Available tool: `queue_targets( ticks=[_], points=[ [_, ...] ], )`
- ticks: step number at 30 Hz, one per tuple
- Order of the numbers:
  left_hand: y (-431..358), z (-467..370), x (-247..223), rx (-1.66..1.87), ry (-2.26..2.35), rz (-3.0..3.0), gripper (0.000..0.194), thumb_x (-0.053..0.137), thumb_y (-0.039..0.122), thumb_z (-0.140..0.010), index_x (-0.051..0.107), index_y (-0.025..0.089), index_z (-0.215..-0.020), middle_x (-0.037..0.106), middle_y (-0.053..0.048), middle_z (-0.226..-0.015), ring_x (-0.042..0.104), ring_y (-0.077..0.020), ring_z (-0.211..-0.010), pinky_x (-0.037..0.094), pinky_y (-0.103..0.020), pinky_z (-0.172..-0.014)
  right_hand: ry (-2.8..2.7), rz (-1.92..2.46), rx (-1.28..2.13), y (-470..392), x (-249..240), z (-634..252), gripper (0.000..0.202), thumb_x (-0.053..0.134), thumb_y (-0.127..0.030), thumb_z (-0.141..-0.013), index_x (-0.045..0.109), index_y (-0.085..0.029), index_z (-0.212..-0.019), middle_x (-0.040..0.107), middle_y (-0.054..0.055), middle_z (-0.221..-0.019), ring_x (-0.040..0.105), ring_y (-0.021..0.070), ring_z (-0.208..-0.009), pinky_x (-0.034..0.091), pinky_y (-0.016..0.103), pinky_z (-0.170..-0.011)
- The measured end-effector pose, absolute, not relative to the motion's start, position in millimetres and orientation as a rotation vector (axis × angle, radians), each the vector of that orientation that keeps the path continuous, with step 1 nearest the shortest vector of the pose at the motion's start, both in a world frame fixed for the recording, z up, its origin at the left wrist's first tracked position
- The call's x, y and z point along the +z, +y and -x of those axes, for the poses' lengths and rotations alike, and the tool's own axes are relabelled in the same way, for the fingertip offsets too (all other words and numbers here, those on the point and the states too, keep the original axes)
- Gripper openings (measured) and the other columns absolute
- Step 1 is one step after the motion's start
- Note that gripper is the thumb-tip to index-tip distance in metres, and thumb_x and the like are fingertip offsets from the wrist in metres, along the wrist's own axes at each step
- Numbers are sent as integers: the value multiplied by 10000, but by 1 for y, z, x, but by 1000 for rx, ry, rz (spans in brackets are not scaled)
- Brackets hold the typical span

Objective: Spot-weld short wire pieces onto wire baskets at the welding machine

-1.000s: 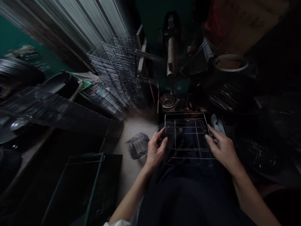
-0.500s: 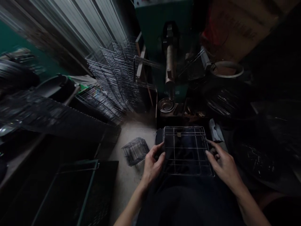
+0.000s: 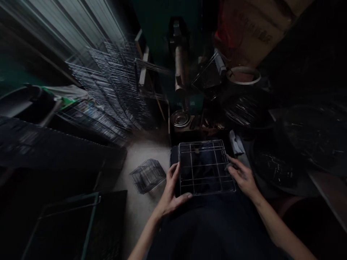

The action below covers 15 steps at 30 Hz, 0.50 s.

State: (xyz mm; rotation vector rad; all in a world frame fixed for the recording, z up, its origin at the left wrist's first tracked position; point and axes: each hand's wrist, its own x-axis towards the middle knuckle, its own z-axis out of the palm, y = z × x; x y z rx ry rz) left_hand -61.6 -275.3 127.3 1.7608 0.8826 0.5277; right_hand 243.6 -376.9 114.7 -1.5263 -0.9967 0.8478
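A rectangular wire frame (image 3: 204, 164) with crossing thin bars lies over my dark-clothed lap. My left hand (image 3: 171, 195) holds its left side, fingers along the left edge and thumb spread out at the lower left corner. On the right edge, my right hand (image 3: 242, 178) pinches the frame between thumb and fingers; its fingertips are a little blurred. Beyond the frame stands a dark green machine (image 3: 151, 21) with a metal arm (image 3: 179, 66) pointing toward me. On the floor to the left sits a small wire cage (image 3: 148, 175).
Stacked wire panels (image 3: 116, 79) lean at the upper left. Metal dishes (image 3: 180, 118) sit below the machine arm. Dark basins (image 3: 276, 162) with thin metal pieces stand on the right. A green-edged frame (image 3: 90, 220) is at the lower left.
The view has shifted to the right. My left thumb has moved from the frame's left edge down to its lower left corner. My right hand still grips the right edge, its fingers shifted slightly.
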Motion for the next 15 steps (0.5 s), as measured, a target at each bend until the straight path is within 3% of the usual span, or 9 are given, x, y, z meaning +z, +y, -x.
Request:
queue_targets(
  ticks=[3, 6, 9, 12, 15],
  points=[
    [-277, 61, 126, 489, 847, -1788, 1027, 705, 564, -808, 69, 357, -1588, 30, -70, -1652, 32, -412, -1535, 151, -625, -1229, -1115, 1521, 956, -385, 118, -252, 564, 602, -447, -957, 491, -268, -1480, 636, 42, -1033, 579, 141, -784, 515, 235, -647],
    [-280, 59, 124, 454, 827, -1808, 1008, 667, 521, -858, -9, 352, -1587, -64, -58, -1678, -61, -394, -1543, 80, -631, -1237, -1267, 1519, 1131, -394, 127, -261, 832, 725, -425, -873, 292, -327, -1576, 597, 53, -1217, 529, 107, -707, 493, 215, -588],
    [-282, 58, 120, 439, 816, -1829, 1015, 652, 509, -874, -63, 364, -1579, -122, -40, -1683, -123, -363, -1543, 19, -613, -1244, -1367, 1557, 1189, -399, 134, -268, 977, 788, -403, -816, 204, -338, -1597, 544, 76, -1346, 571, 136, -799, 526, 245, -651],
    [-284, 57, 115, 443, 817, -1825, 1013, 656, 491, -877, -65, 368, -1578, -123, -26, -1686, -123, -338, -1547, 6, -584, -1252, -1394, 1571, 1170, -398, 134, -270, 973, 782, -425, -814, 215, -323, -1597, 521, 95, -1409, 608, 211, -977, 556, 316, -770],
    [-286, 58, 113, 448, 809, -1726, 1022, 671, 465, -872, -57, 355, -1580, -49, -50, -1694, 8, -340, -1557, 82, -579, -1256, -1386, 1552, 1158, -397, 132, -267, 989, 789, -448, -803, 214, -319, -1598, 483, 104, -1466, 580, 270, -1135, 547, 381, -872]
  ],
)
